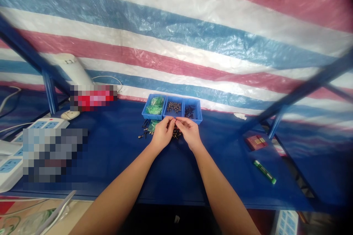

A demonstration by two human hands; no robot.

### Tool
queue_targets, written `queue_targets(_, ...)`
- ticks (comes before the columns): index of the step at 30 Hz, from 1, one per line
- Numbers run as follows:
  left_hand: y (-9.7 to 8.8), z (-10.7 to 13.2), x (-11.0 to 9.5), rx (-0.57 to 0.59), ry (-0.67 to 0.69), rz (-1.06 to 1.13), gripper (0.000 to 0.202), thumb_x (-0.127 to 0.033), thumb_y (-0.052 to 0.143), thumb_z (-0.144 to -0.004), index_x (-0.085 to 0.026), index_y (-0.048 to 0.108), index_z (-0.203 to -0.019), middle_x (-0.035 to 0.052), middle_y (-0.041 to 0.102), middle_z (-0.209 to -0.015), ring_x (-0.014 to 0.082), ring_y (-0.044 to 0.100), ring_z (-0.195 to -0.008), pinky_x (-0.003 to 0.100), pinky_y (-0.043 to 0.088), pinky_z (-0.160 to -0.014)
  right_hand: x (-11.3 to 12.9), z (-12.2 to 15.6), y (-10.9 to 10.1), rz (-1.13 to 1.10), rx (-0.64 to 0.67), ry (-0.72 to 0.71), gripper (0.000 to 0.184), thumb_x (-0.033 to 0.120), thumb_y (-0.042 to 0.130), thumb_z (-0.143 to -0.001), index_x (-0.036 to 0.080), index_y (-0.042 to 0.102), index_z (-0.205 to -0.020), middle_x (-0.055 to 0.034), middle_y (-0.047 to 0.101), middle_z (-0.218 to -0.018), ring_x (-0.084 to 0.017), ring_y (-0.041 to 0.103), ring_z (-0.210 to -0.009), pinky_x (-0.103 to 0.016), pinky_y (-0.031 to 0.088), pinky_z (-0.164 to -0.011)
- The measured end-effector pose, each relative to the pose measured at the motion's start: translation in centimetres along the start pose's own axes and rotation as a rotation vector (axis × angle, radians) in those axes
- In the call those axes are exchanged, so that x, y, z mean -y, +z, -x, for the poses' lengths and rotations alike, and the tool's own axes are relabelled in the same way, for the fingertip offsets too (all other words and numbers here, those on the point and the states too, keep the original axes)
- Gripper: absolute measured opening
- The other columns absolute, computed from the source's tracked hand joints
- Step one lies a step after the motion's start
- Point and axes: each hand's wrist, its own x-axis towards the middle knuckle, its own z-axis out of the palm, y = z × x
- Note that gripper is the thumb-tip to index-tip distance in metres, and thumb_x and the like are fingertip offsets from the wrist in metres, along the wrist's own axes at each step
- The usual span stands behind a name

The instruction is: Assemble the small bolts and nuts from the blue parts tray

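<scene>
My left hand (163, 132) and my right hand (189, 130) meet fingertip to fingertip over a loose pile of small dark and brassy screw-like parts (176, 134). Both are pinched closed, and whatever sits between the fingertips is too small to make out. Just beyond them stand three blue bins in a row. The left bin (144, 116) holds green packets (154, 109), the middle bin (165, 114) brass-coloured small parts (174, 107), and the right bin (199, 117) black screw-like pieces (189, 111). Another green packet (152, 125) lies on the table left of my hands.
On the blue table (116, 169), a white power strip (11, 169) and a blurred-out object (55, 154) lie left. A white cylinder (74, 69) stands behind. A red box (256, 141) and a green tube (264, 172) lie right. Blue metal bars (298, 91) slant at both sides.
</scene>
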Motion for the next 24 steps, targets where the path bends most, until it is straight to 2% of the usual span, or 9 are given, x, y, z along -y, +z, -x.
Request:
queue_targets(5,-0.17,-0.04,0.16,-0.040,-0.038,-0.035,0.030,-0.041,0.045,-0.093,-0.019,0.062,-0.081,-0.0023,0.058,-0.058,0.0111,0.054,-0.053,0.021,0.039,-0.053,-0.18,-0.08,0.03,0.032,0.045,-0.048,0.026,0.038,0.072,-0.074,0.020,0.073,-0.093,-0.0042,0.074,-0.089,-0.020,0.068,-0.083,-0.036,0.055,-0.082)
queue_targets(9,-0.13,-0.10,0.24,-0.013,-0.056,0.006,0.031,-0.041,0.045,-0.093,-0.019,0.061,-0.080,-0.0022,0.058,-0.060,0.0109,0.053,-0.054,0.020,0.039,-0.053,-0.28,-0.20,-0.23,0.048,0.037,-0.061,0.024,0.037,0.073,-0.074,0.020,0.073,-0.090,-0.0043,0.074,-0.088,-0.020,0.068,-0.081,-0.036,0.055,-0.081)
queue_targets(14,-0.06,-0.12,0.44,0.011,-0.050,0.024,0.032,-0.042,0.043,-0.093,-0.019,0.062,-0.082,-0.0019,0.057,-0.060,0.0116,0.053,-0.054,0.021,0.040,-0.052,-0.02,-0.04,-0.25,0.087,0.060,-0.079,0.029,0.039,0.072,-0.075,0.021,0.073,-0.097,-0.0048,0.073,-0.091,-0.020,0.068,-0.082,-0.036,0.056,-0.081)
queue_targets(21,-0.06,-0.07,0.29,0.025,-0.035,0.056,0.024,-0.039,0.048,-0.092,-0.020,0.062,-0.098,-0.0005,0.063,-0.068,0.0124,0.057,-0.058,0.022,0.044,-0.056,-0.13,-0.04,-0.25,0.077,-0.026,-0.059,0.027,0.040,0.070,-0.076,0.021,0.074,-0.096,-0.0046,0.074,-0.091,-0.021,0.068,-0.080,-0.036,0.056,-0.078)
queue_targets(24,-0.05,-0.03,0.09,0.027,-0.029,0.067,0.024,-0.039,0.047,-0.092,-0.020,0.061,-0.092,-0.0012,0.061,-0.066,0.0119,0.057,-0.058,0.022,0.043,-0.056,-0.28,-0.14,-0.33,0.071,-0.008,-0.062,0.027,0.039,0.070,-0.076,0.021,0.074,-0.096,-0.0047,0.074,-0.092,-0.021,0.068,-0.082,-0.037,0.056,-0.080)
